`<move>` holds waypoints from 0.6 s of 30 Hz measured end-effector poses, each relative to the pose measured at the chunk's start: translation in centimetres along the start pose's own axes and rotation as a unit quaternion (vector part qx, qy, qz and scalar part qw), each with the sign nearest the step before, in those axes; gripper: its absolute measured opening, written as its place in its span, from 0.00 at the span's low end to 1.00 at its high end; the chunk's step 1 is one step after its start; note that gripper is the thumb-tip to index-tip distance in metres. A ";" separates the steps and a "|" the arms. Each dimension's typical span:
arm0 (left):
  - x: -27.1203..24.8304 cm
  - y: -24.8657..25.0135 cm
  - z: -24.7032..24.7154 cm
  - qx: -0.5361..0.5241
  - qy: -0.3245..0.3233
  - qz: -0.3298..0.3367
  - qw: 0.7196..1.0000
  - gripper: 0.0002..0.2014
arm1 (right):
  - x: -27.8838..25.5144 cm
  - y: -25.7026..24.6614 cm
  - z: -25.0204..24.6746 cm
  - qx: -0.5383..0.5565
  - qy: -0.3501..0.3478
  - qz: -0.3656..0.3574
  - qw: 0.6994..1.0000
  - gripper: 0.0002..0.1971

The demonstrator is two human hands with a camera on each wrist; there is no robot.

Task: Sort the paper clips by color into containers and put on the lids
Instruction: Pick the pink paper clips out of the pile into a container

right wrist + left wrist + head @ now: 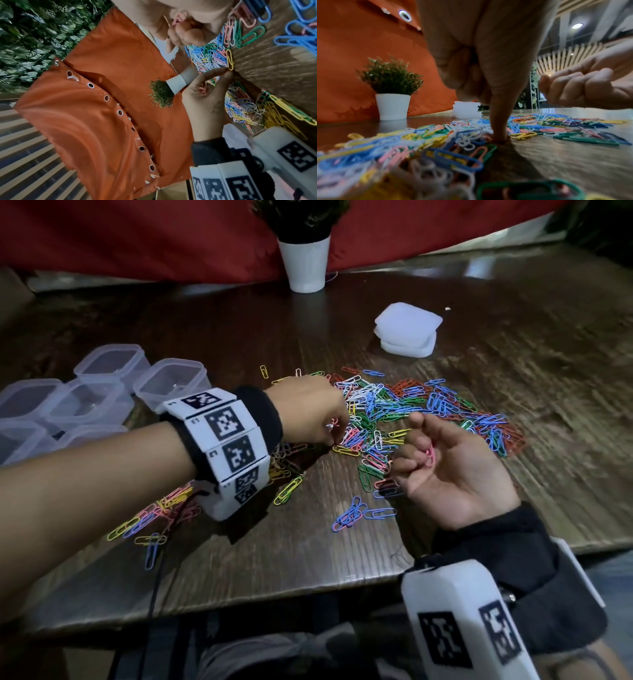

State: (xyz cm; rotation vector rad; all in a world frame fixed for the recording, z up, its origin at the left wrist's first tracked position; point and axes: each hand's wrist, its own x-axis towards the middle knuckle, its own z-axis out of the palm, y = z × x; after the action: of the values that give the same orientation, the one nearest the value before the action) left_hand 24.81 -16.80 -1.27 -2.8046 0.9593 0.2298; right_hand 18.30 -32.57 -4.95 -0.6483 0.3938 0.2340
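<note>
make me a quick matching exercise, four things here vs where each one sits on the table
Things:
1 clear containers
2 stack of lids
3 potted plant
4 pink clips

Places:
A far edge, centre
B in the right hand
C left side
D right of centre, beyond the paper clip pile

Pairs: 1-C, 2-D, 3-A, 4-B

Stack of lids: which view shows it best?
The head view: the stack of lids sits whole and unblocked on the table's far side. The left wrist view shows it side-on, partly behind the left hand; in the right wrist view I cannot pick it out.
</note>
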 end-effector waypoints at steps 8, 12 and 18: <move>0.1 -1.4 0.0 -0.169 0.027 -0.061 0.983 0.08 | 0.1 0.2 -0.1 0.015 0.013 -0.003 1.000 0.12; 1.5 0.4 0.9 -0.162 -0.022 -0.080 0.983 0.15 | 0.0 0.2 -0.2 -0.004 0.017 -0.006 1.000 0.12; 1.3 -2.0 1.5 -0.106 -0.077 -0.121 0.984 0.14 | -0.5 -0.9 -0.7 0.007 -0.003 -0.022 1.000 0.12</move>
State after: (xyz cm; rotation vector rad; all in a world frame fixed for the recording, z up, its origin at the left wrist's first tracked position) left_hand 26.94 -15.73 -2.75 -3.0049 0.5843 0.5350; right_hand 17.99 -33.76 -4.75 -0.6423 0.3747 0.1917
